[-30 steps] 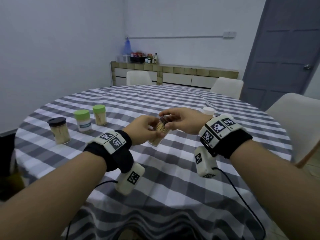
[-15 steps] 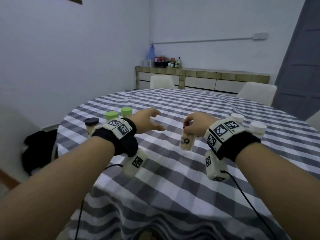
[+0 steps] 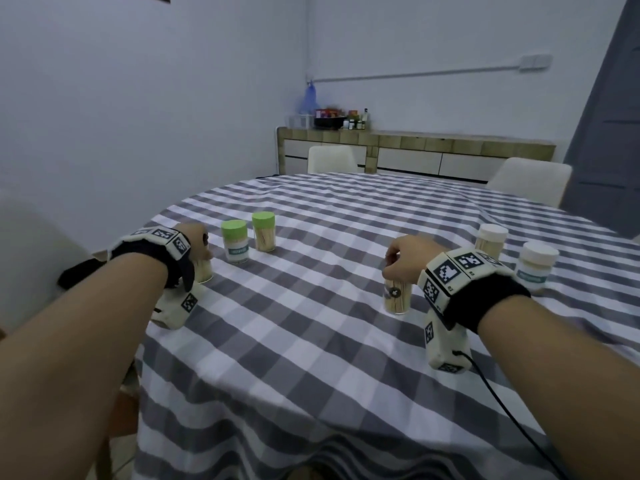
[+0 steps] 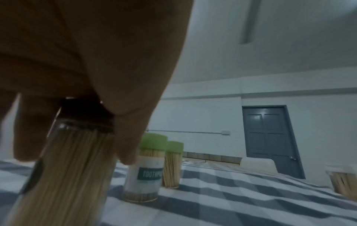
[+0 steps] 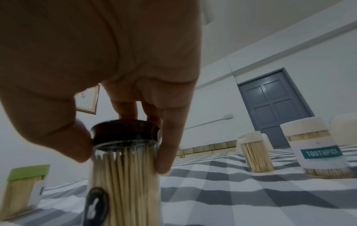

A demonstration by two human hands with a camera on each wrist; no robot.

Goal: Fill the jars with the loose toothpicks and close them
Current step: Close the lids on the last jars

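Head view: the left hand (image 3: pixel 197 242) sits at 9 o'clock on the checkered counter (image 3: pixel 311 341), curled over the top of a toothpick jar (image 3: pixel 202 270) that stands on the cloth. The right hand (image 3: pixel 405 259) is at 3 o'clock, its fingers closed on the top of a second toothpick jar (image 3: pixel 397 299), which stands upright directly beneath it. Two green-lidded jars (image 3: pixel 249 239) stand just beside the left hand, toward 12 o'clock from it. Two white-lidded jars (image 3: pixel 512 251) stand near the right wrist, toward 1 o'clock.

Left wrist view: the fingers (image 4: pixel 123 146) wrap the dark lid (image 4: pixel 86 116) of the packed jar (image 4: pixel 67 175), which hangs straight down from the palm toward 6 o'clock. The green-lidded pair (image 4: pixel 154 165) stands just behind it, at 3 o'clock of the jar.

Right wrist view: thumb and fingers (image 5: pixel 168 145) pinch the dark lid (image 5: pixel 125 131) seated on the jar (image 5: pixel 123 183) full of toothpicks, directly under the hand. The white-lidded pair (image 5: pixel 309 146) stands at 3 o'clock, a green-lidded one (image 5: pixel 25 188) at 9 o'clock.
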